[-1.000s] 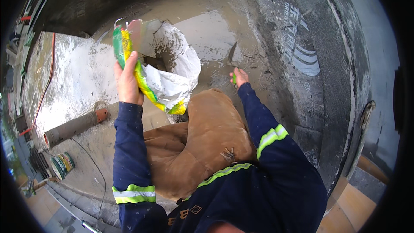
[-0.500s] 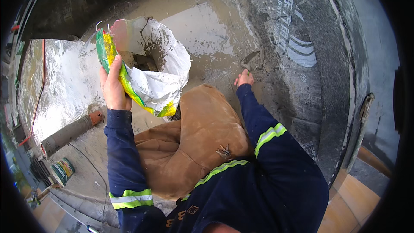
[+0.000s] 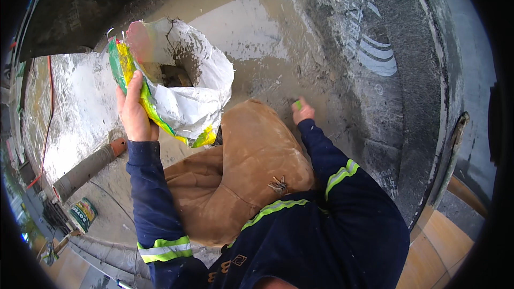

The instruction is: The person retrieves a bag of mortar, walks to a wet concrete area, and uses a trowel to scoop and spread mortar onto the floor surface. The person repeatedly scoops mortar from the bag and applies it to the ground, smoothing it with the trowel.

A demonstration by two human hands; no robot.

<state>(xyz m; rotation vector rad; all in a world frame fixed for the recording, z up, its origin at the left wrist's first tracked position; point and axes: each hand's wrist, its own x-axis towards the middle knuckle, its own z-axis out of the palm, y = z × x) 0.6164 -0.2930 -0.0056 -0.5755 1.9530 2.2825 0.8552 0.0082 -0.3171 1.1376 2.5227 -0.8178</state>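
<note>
My left hand [image 3: 136, 111] grips the side of an open bag [image 3: 187, 99], white inside with a green and yellow printed outside. Muddy debris and some grey-brown lumps lie within it, and its mouth faces up. My right hand [image 3: 305, 112] is closed low over the wet grey floor [image 3: 262, 77], at the foot of the dark membrane. A bit of green handle [image 3: 297, 105] shows at its fingers, seemingly a trowel's; the blade cannot be made out now.
Black membrane [image 3: 412, 128] with white print rises along the right. Left of me lie a grey pipe [image 3: 88, 170] with an orange end, a small green tub [image 3: 82, 214] and a red hose [image 3: 49, 101]. My bent knee in brown trousers [image 3: 262, 144] fills the middle.
My right hand has drawn back toward me, and the curved blade seen beyond it is no longer distinct. The left hand and bag have shifted slightly left.
</note>
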